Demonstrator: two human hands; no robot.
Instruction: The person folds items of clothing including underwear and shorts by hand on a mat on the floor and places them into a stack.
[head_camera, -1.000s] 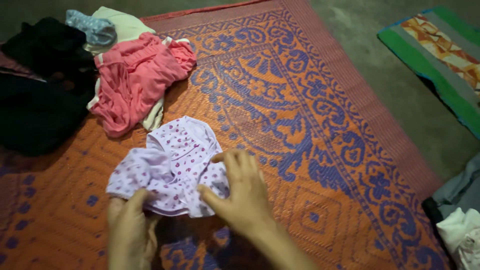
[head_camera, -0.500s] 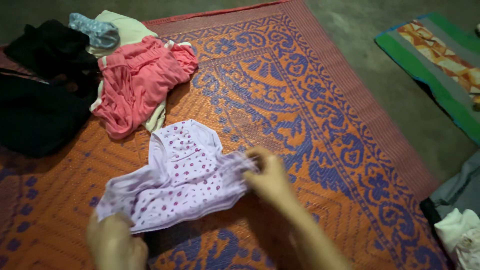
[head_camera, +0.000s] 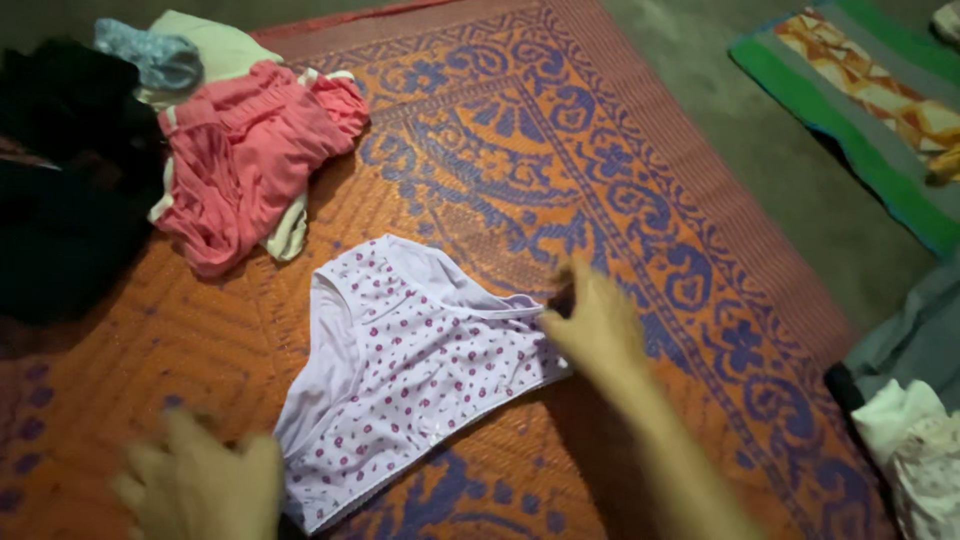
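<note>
Garment (head_camera: 420, 370) spread flat on mat (head_camera: 620, 180). Right hand (head_camera: 595, 325) pinching its right edge; left hand (head_camera: 200, 490) blurred at lower-left corner, grip unclear. Bare mat beyond right edge.

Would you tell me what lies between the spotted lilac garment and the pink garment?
In the head view, only bare orange woven mat separates the lilac spotted garment from the pink garment.

A pale lilac cotton garment with small magenta dots (head_camera: 415, 365) lies spread flat on the orange-and-blue patterned woven mat (head_camera: 560, 150), below the mat's middle.
</note>
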